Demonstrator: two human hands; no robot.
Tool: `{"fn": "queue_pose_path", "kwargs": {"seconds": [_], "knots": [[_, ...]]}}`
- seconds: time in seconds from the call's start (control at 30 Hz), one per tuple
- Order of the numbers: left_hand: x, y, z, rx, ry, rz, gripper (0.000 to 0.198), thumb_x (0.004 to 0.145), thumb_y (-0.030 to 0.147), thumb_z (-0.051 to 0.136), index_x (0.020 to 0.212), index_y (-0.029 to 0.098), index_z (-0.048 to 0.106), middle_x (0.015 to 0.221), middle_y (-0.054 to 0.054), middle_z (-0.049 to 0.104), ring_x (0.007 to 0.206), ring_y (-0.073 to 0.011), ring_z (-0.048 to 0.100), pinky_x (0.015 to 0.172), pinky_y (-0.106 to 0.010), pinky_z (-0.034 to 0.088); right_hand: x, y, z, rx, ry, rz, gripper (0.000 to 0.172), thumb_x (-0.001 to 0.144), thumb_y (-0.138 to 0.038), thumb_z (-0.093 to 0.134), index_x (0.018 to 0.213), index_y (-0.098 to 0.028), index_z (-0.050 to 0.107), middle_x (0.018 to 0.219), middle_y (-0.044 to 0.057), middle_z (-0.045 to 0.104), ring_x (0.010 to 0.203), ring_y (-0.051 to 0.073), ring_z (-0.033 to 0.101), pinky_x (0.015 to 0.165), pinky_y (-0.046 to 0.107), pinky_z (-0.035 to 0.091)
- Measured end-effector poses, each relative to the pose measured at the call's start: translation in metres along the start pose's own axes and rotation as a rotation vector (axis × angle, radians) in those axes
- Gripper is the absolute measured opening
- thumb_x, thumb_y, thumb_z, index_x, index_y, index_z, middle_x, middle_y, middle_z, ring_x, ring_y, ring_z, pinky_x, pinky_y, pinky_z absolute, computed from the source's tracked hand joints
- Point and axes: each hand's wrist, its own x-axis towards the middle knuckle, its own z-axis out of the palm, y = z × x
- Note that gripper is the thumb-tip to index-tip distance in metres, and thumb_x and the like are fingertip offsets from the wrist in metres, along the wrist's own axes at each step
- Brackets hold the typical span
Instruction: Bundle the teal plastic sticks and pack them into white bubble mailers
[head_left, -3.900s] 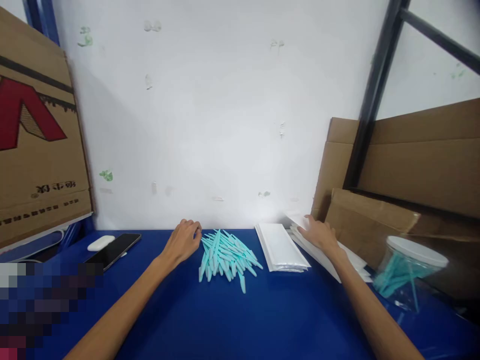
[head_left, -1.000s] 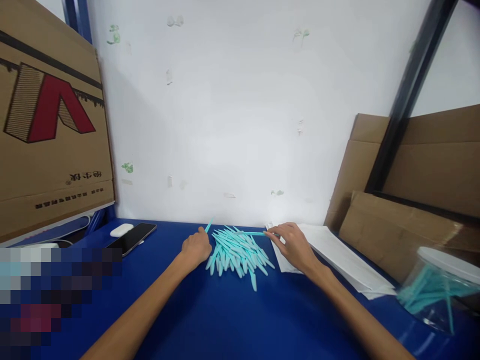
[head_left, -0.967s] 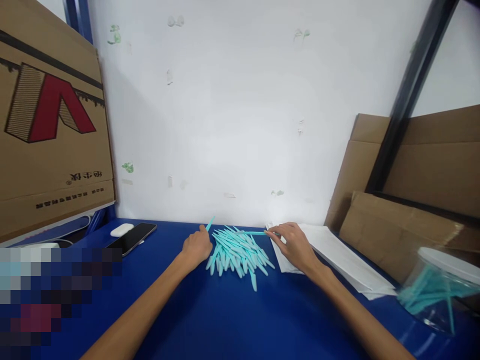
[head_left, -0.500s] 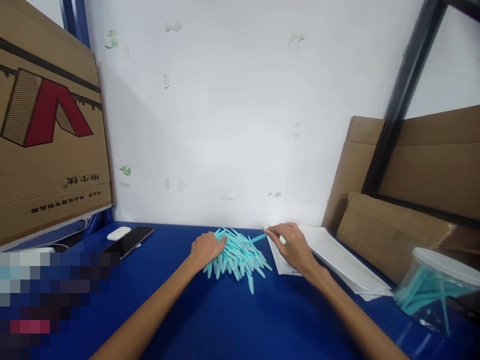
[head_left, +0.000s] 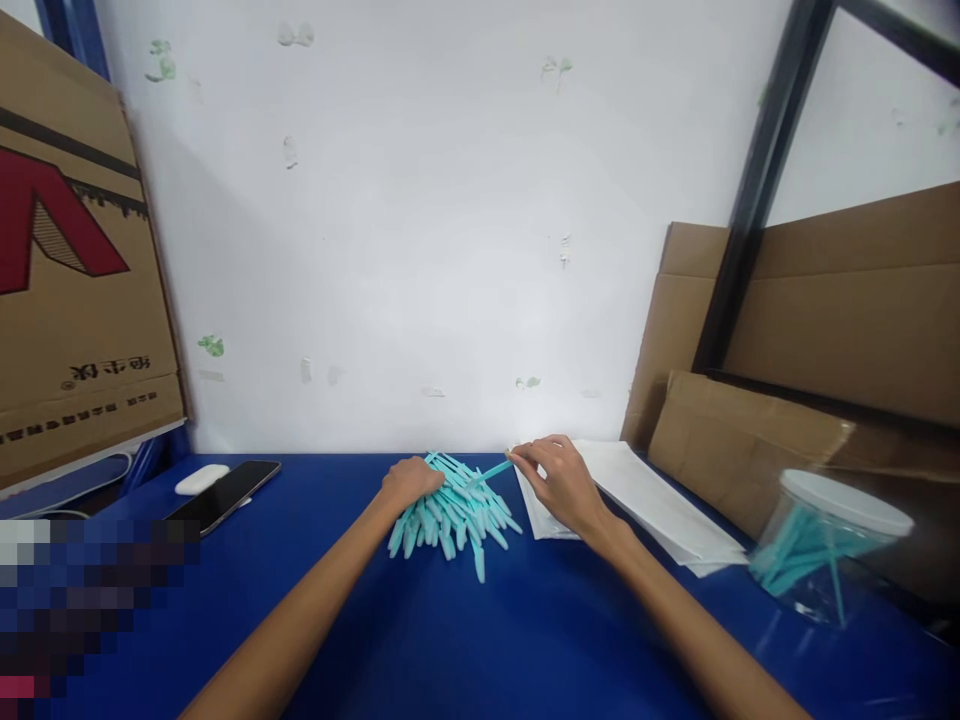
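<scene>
The pile of sticks (head_left: 450, 515) lies on the table (head_left: 480, 650). At its right, the right hand (head_left: 559, 482) pinches one stick (head_left: 491, 471); at its left, the left hand (head_left: 409, 482) touches it, grip unclear. Well right stands a jar (head_left: 814, 555).

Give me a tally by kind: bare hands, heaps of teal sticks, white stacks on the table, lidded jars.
Left hand and right hand: 2
Heap of teal sticks: 1
Left white stack and right white stack: 2
Lidded jar: 1
Total: 6
</scene>
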Motion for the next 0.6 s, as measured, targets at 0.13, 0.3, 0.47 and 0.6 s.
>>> {"fn": "queue_pose_path", "kwargs": {"seconds": [0.13, 0.3, 0.47, 0.6], "knots": [[-0.004, -0.002, -0.003, 0.008, -0.062, -0.002, 0.034, 0.096, 0.044, 0.059, 0.111, 0.013, 0.065, 0.11, -0.009, 0.068, 0.096, -0.0212, 0.067, 0.085, -0.04, 0.055, 0.0, 0.0, 0.0, 0.011, 0.009, 0.003, 0.03, 0.104, -0.036, 0.042, 0.099, -0.023, 0.068, 0.093, 0.006, 0.075, 0.088, 0.021, 0.068, 0.091, 0.036, 0.042], [-0.007, -0.009, -0.002, -0.05, -0.045, 0.05, 0.031, 0.096, 0.039, 0.059, 0.114, 0.014, 0.064, 0.113, -0.008, 0.066, 0.1, -0.0219, 0.065, 0.087, -0.041, 0.055, -0.001, -0.002, 0.0, 0.06, -0.035, 0.065, 0.026, 0.105, -0.034, 0.039, 0.1, -0.023, 0.062, 0.095, 0.003, 0.074, 0.086, 0.019, 0.065, 0.088, 0.033, 0.042], [-0.002, -0.025, 0.001, -0.163, 0.0, 0.069, 0.031, 0.096, 0.039, 0.059, 0.115, 0.014, 0.063, 0.114, -0.008, 0.065, 0.1, -0.0219, 0.065, 0.088, -0.042, 0.054, -0.001, -0.006, 0.0, 0.063, -0.132, 0.099, 0.029, 0.107, -0.033, 0.03, 0.092, -0.024, 0.053, 0.08, 0.001, 0.066, 0.079, 0.02, 0.062, 0.083, 0.032, 0.042], [0.003, -0.044, 0.003, -0.306, 0.027, 0.059, 0.031, 0.097, 0.04, 0.058, 0.109, 0.013, 0.064, 0.105, -0.006, 0.067, 0.091, -0.0196, 0.066, 0.081, -0.038, 0.056, -0.001, -0.01, 0.005, 0.065, -0.238, 0.048, 0.035, 0.107, -0.034, 0.025, 0.084, -0.024, 0.049, 0.077, 0.001, 0.063, 0.074, 0.02, 0.06, 0.08, 0.033, 0.04]]}}
